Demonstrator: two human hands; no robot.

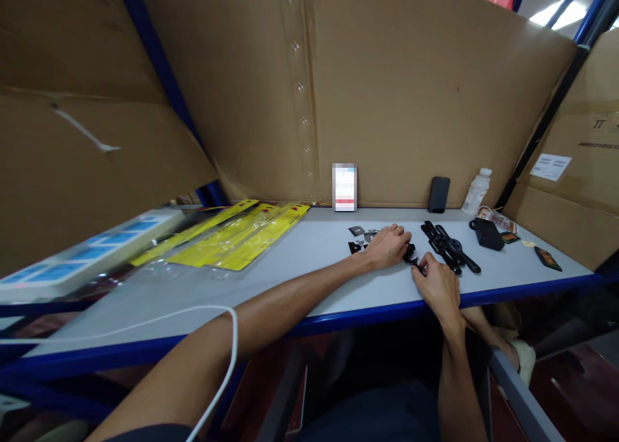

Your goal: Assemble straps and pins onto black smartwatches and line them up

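Over the white tabletop (271,293), my left hand (388,245) is closed, its fingertips at a small black part (410,253). Just to the right and nearer to me, my right hand (439,286) pinches the near end of the same dark part, which the fingers partly hide. Left of my left hand lie a flat dark-grey piece (356,231) and small black pieces (355,247), some partly covered by that hand. Several long black plastic pieces (442,245) lie in a pile beyond my right hand.
Yellow cards with clear plastic blisters (261,242) and a long white box with blue labels (97,251) lie at left. A lit screen (344,190), a dark phone (439,194), a bottle (476,191) and a black case (488,234) stand or lie toward the back. Cardboard walls (411,93) enclose the table.
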